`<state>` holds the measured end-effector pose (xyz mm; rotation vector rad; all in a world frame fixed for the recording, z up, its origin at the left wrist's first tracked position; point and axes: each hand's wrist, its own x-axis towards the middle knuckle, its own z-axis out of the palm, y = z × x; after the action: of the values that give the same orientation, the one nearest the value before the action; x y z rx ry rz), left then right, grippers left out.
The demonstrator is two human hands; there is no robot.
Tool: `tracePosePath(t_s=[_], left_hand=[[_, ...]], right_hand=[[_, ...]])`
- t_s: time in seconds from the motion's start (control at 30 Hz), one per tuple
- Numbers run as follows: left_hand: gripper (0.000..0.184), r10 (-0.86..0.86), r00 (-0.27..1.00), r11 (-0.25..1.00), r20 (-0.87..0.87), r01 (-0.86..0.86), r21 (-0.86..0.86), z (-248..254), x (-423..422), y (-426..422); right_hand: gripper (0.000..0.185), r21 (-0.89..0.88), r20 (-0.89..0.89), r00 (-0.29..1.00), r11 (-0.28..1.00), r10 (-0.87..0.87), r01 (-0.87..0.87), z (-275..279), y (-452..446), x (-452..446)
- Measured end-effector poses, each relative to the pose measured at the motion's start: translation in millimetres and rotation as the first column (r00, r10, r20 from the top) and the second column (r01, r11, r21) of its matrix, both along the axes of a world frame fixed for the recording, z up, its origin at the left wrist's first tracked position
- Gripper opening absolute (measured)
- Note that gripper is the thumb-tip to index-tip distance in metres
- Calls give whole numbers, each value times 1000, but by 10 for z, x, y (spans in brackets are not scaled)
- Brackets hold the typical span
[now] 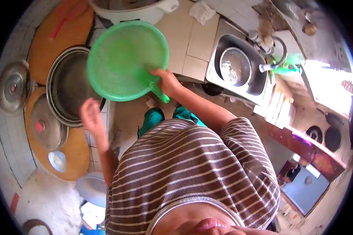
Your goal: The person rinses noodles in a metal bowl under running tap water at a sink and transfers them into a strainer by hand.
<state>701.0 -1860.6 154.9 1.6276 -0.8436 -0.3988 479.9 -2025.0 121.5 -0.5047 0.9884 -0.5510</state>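
Observation:
My right hand (165,83) is closed on the handle side of a green mesh strainer (123,58), which is held up in front of me. The strainer partly covers the right edge of a large dark metal pot (71,84) set in the counter. Near the pot's lower right rim is my left hand (91,113), slightly blurred, its fingers bent and apart with nothing seen in them. Lids lie by the pot: one (47,123) with a red knob at its lower left, another (13,87) further left.
A sink (213,70) holding a metal basin (235,66) stands at the right, with a faucet (279,51) beside it. A white cloth (202,12) lies on the counter. Above the strainer is a large white-rimmed vessel (145,13). A small bowl (57,161) sits at the lower left.

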Motion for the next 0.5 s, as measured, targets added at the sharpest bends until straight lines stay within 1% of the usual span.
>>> tracePosePath(t_s=[0.03,0.07,0.1,0.13,0.17,0.2,0.27,0.3,0.37,0.4,0.43,0.47,0.5], left_hand=[[20,-84,996,994,20,82,76,-115,-177,-69],[20,-174,981,984,-90,177,20,-220,-412,-185],[21,-298,948,941,-110,312,132,-107,-622,-287],[22,-329,895,923,-301,372,96,-234,-825,-347],[23,-420,857,886,-298,459,70,-351,-970,-406],[23,-455,808,865,-375,501,30,-384,-1163,-488],[24,-536,734,783,-417,617,79,-424,-1465,-602],[25,-544,700,755,-463,649,93,-423,-1632,-655],[28,-553,651,697,-521,703,139,-447,-1991,-745],[30,-560,583,651,-588,749,122,-465,-2150,-784],[30,-562,544,642,-623,762,87,-553,-2330,-833],[31,-562,505,632,-655,773,54,-601,-2509,-872],[25,-470,487,623,-736,774,114,-417,-2711,-941]], right_hand=[[42,51,74,995,997,-66,62,-75,50,-209],[41,112,146,981,987,-131,115,-132,117,-397],[40,124,166,969,979,-182,162,-137,177,-555],[38,129,183,955,969,-233,212,-149,198,-708],[36,122,162,942,953,-295,278,-174,214,-819],[36,126,168,934,947,-315,296,-237,243,-929],[35,239,179,910,914,-373,328,-325,213,-1155],[30,224,189,920,928,-343,299,-186,200,-1258],[29,230,215,908,922,-360,311,-524,152,-1476],[28,234,230,902,921,-365,312,-483,106,-1534],[28,204,243,867,897,-434,392,-360,94,-1580],[30,179,204,878,898,-433,401,-420,58,-1662],[31,216,231,888,911,-398,352,-498,0,-1784]])
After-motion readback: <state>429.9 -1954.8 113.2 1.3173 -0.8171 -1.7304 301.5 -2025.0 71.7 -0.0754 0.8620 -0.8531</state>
